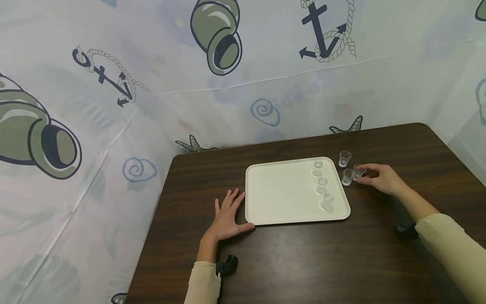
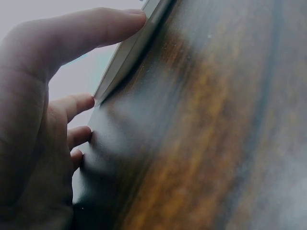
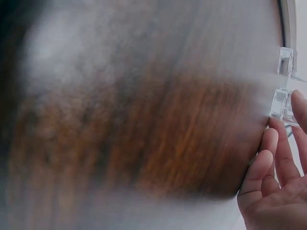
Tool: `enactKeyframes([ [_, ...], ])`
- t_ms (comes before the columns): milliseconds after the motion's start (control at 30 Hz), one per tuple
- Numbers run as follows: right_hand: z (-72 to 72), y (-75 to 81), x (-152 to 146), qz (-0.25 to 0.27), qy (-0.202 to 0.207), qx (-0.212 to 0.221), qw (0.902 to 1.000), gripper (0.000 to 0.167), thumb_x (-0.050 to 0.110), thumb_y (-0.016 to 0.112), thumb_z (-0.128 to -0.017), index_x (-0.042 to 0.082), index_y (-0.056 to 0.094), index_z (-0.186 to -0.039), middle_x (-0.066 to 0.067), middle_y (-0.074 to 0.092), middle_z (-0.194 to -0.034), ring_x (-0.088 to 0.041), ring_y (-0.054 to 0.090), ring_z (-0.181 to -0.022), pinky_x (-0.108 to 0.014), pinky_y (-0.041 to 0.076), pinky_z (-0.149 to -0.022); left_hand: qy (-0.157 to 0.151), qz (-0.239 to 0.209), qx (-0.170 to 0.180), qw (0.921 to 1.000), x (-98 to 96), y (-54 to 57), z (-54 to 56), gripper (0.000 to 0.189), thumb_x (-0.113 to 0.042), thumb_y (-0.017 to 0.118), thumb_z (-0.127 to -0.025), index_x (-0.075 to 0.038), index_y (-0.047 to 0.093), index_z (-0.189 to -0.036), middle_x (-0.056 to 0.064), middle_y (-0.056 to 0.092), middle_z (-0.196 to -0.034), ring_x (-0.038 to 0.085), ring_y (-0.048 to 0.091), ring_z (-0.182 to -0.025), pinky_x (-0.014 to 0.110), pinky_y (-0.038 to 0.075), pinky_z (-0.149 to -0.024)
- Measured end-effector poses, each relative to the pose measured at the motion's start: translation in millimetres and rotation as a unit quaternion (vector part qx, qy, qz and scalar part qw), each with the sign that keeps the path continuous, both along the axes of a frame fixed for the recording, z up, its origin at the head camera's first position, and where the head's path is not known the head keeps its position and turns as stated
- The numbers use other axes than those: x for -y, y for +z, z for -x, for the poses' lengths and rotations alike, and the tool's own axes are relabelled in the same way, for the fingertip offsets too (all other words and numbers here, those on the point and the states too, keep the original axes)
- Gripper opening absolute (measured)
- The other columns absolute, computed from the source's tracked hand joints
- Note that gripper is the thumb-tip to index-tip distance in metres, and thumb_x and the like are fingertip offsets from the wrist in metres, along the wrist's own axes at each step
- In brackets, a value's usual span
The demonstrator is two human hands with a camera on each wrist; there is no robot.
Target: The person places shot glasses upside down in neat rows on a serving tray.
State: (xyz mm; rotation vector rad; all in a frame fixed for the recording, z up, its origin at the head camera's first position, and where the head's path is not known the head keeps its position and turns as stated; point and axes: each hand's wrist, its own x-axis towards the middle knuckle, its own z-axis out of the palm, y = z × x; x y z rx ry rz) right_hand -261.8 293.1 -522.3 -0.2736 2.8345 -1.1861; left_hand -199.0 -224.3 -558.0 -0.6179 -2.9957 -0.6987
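Note:
Beside the tray's right edge, my right hand [image 1: 381, 179] pinches a small clear shot glass [image 1: 358, 172] between thumb and fingers. In the right wrist view, the fingers [image 3: 284, 160] are around the shot glass [image 3: 279, 103]. A second shot glass [image 1: 347, 177] stands right next to it, and a third shot glass [image 1: 344, 158] is a little behind. My left hand [image 1: 225, 219] rests spread at the white tray's [image 1: 284, 190] left edge, its thumb at the near corner. In the left wrist view the thumb [image 2: 96, 31] touches the tray rim [image 2: 125, 60].
Three more clear glasses, seemingly upside down, form a column along the tray's right side: a far glass [image 1: 318, 164], a middle glass [image 1: 322, 185] and a near glass [image 1: 328, 202]. The brown wooden table [image 1: 303, 257] meets a patterned cloth backdrop [image 1: 303, 101] behind.

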Motion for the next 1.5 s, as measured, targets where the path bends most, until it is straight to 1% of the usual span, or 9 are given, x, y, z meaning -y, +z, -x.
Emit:
enactKeyframes([
  [333, -0.5, -3.0, -2, 0.006, -0.006, 0.003, 1.0, 0.051, 0.032, 0.071, -0.092, 0.0, 0.061, -0.129, -0.024, 0.061, -0.122, -0.029, 0.057, -0.094, -0.03, 0.046, -0.074, 0.005, 0.006, 0.004, 1.0, -0.7, -0.2, -0.3, 0.103, -0.071, 0.067, -0.075, -0.029, 0.023, -0.158, 0.006, 0.016, -0.163, 0.029, 0.005, -0.15, 0.067, -0.006, -0.109],
  [667, -2.1, -2.0, -3, 0.006, -0.012, 0.009, 0.9999, 0.051, 0.032, 0.072, -0.091, -0.001, 0.061, -0.128, -0.023, 0.062, -0.118, -0.03, 0.057, -0.094, -0.032, 0.046, -0.074, 0.003, -0.001, 0.003, 1.0, -0.3, 0.0, -1.7, 0.104, -0.07, 0.068, -0.075, -0.026, 0.024, -0.158, 0.007, 0.016, -0.163, 0.03, 0.005, -0.15, 0.069, -0.006, -0.108],
  [800, -2.6, -1.7, -3, 0.003, -0.018, 0.008, 0.9998, 0.051, 0.032, 0.072, -0.091, -0.001, 0.061, -0.127, -0.023, 0.062, -0.117, -0.03, 0.057, -0.093, -0.033, 0.045, -0.075, 0.001, -0.003, -0.004, 1.0, 0.1, 0.1, -1.2, 0.104, -0.071, 0.067, -0.074, -0.025, 0.026, -0.157, 0.008, 0.017, -0.163, 0.031, 0.007, -0.15, 0.07, -0.005, -0.108],
  [1100, -3.6, 3.6, -5, -0.002, -0.025, 0.006, 0.9997, 0.051, 0.033, 0.07, -0.092, -0.003, 0.06, -0.126, -0.028, 0.059, -0.121, -0.035, 0.058, -0.098, -0.032, 0.047, -0.072, 0.001, 0.003, -0.008, 1.0, 1.5, -1.7, 1.5, 0.104, -0.073, 0.067, -0.074, -0.025, 0.026, -0.157, 0.009, 0.018, -0.162, 0.03, 0.006, -0.15, 0.069, -0.004, -0.108],
  [1233, -3.8, 4.7, -8, 0.002, -0.035, -0.007, 0.9994, 0.048, 0.031, 0.07, -0.092, -0.004, 0.06, -0.124, -0.028, 0.061, -0.114, -0.032, 0.061, -0.092, -0.028, 0.05, -0.064, -0.002, 0.0, -0.014, 0.9999, 1.9, -1.5, 1.1, 0.105, -0.073, 0.067, -0.074, -0.023, 0.027, -0.157, 0.009, 0.019, -0.162, 0.032, 0.008, -0.149, 0.07, -0.003, -0.108],
  [1300, -3.7, 5.5, -9, 0.003, -0.042, -0.02, 0.9989, 0.045, 0.028, 0.07, -0.093, -0.005, 0.06, -0.122, -0.027, 0.062, -0.111, -0.028, 0.062, -0.089, -0.026, 0.051, -0.061, -0.003, -0.004, -0.016, 0.9999, 2.3, -2.2, 0.8, 0.105, -0.072, 0.068, -0.074, -0.023, 0.027, -0.157, 0.01, 0.019, -0.162, 0.032, 0.008, -0.149, 0.07, -0.004, -0.107],
  [1367, -4.4, 6.9, -9, 0.003, -0.051, -0.035, 0.9981, 0.042, 0.026, 0.07, -0.093, -0.004, 0.061, -0.12, -0.027, 0.064, -0.108, -0.028, 0.062, -0.086, -0.026, 0.051, -0.059, -0.004, -0.004, -0.015, 0.9999, 2.1, -2.4, 1.1, 0.105, -0.071, 0.068, -0.074, -0.023, 0.027, -0.157, 0.01, 0.018, -0.162, 0.033, 0.008, -0.149, 0.07, -0.005, -0.107],
  [1433, -4.9, 9.9, -9, 0.001, -0.06, -0.047, 0.9971, 0.04, 0.026, 0.069, -0.093, -0.003, 0.061, -0.12, -0.028, 0.064, -0.108, -0.032, 0.063, -0.088, -0.024, 0.049, -0.059, -0.003, -0.004, -0.013, 0.9999, 2.0, -2.5, 1.1, 0.105, -0.071, 0.069, -0.074, -0.024, 0.026, -0.157, 0.009, 0.018, -0.162, 0.032, 0.008, -0.149, 0.07, -0.005, -0.108],
  [1500, -5.1, 14.5, -7, 0.002, -0.068, -0.057, 0.996, 0.04, 0.026, 0.069, -0.093, -0.003, 0.061, -0.12, -0.029, 0.064, -0.111, -0.039, 0.064, -0.093, -0.021, 0.047, -0.059, -0.003, -0.005, -0.012, 0.9999, 1.7, -2.1, 0.6, 0.104, -0.07, 0.069, -0.074, -0.024, 0.027, -0.157, 0.009, 0.018, -0.162, 0.032, 0.007, -0.149, 0.07, -0.005, -0.108],
])
